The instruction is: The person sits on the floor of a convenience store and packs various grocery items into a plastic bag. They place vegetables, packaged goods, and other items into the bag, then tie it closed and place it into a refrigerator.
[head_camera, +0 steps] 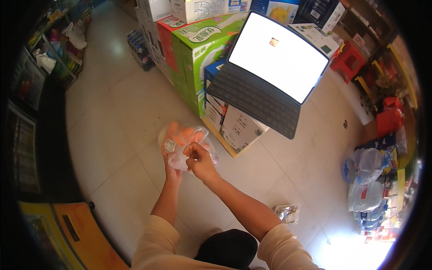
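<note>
A clear plastic bag (179,158) with orange pieces in it, perhaps carrots, hangs in front of me above the tiled floor. It bears a white label. My left hand (172,168) holds the bag from below and the left side, its fingers partly hidden by the plastic. My right hand (199,161) is at the near right side of the bag, fingers curled and thumb near the fingertips; whether it pinches the plastic cannot be told. A pale round shape shows behind the bag's left edge.
A tablet with a keyboard (256,98) lies on stacked cartons (199,44) ahead to the right. A clear plastic package (287,214) lies on the floor at right. Wrapped bottles (140,50) stand beyond. Large bottles (368,195) line the right, a yellow-orange cabinet (81,233) the near left.
</note>
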The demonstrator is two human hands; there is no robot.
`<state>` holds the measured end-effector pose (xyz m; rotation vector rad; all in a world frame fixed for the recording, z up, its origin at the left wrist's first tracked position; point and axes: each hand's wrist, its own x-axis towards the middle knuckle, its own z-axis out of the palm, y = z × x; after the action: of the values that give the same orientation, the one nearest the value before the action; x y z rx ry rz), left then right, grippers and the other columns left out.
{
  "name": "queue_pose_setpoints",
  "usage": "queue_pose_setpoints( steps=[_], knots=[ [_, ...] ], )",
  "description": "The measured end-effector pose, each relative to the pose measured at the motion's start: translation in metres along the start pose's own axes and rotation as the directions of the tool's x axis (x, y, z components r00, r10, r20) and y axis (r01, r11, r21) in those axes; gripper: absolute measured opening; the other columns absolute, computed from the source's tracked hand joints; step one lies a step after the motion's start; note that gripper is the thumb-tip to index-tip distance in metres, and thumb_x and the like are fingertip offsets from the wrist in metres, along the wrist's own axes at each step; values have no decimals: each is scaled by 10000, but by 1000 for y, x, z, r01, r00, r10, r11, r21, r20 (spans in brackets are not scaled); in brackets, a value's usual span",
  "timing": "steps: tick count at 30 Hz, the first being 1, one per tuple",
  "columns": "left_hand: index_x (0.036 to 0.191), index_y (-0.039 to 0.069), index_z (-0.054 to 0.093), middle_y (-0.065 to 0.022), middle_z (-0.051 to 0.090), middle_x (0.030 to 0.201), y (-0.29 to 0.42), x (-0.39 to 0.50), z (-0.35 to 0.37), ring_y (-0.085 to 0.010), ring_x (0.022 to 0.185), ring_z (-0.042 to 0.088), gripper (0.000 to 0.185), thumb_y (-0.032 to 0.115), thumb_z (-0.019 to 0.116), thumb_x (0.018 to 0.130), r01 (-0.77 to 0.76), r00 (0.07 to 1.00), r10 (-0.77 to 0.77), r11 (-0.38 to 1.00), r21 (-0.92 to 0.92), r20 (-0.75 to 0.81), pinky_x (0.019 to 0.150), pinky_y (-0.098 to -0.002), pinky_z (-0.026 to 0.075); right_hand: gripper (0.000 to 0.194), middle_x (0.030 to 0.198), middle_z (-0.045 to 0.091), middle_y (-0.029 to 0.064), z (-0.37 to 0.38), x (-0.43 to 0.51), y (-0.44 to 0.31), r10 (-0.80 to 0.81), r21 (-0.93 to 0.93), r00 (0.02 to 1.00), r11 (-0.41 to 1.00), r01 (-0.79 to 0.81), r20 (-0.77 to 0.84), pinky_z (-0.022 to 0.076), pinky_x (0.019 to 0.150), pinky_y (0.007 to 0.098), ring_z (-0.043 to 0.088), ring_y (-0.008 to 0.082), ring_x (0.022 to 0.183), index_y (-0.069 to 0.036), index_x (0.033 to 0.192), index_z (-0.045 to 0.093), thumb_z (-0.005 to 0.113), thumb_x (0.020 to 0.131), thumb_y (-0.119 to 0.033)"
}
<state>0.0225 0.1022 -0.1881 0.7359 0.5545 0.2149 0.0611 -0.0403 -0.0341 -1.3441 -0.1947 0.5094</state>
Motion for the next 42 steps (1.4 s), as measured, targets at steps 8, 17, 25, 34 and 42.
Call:
queue_pose_setpoints(
  steps=[8,17,25,34,42],
  knots=[
    [1255,132,520,-53,595,1204,-14,63,35,-232,1125,572,554,576,340,978,-39,997,30,988,-147,-64,964,-403,460,303,944,518,21,-27,66,19,-40,-206,998,977,50,53,469,602,246,493,106,710,-40,986,544,515,712,86],
    [1295,130,525,-51,579,1277,-25,92,31,-266,1167,557,510,497,421,957,111,994,-112,987,-114,-9,968,-424,476,632,1337,473,111,-98,-9,10,-77,-369,989,922,120,127,503,839,320,538,229,1125,-111,1322,486,538,720,76],
    [1496,113,242,-110,308,1512,-73,-40,-16,-266,1361,335,587,383,403,1001,-170,907,377,735,657,-188,1114,-424,270,295,1009,665,111,-321,-345,64,-127,-299,359,825,-480,-925,515,779,321,628,188,885,-24,1109,626,579,818,-23],
    [1465,38,200,-222,400,1381,-288,-183,21,-251,1130,566,791,226,697,879,-127,512,-696,519,845,504,847,-355,535,602,1119,614,123,-357,-456,226,318,261,66,864,-430,-946,514,776,369,596,223,999,-48,1209,530,774,785,-397],
    [1493,10,174,-178,343,1460,-327,-217,83,-265,1300,417,813,170,687,883,-114,558,-569,669,735,604,1059,-407,376,213,972,648,44,-307,-410,192,348,340,499,934,-111,-793,519,762,333,622,153,858,-100,968,546,695,821,-62]
  ],
)
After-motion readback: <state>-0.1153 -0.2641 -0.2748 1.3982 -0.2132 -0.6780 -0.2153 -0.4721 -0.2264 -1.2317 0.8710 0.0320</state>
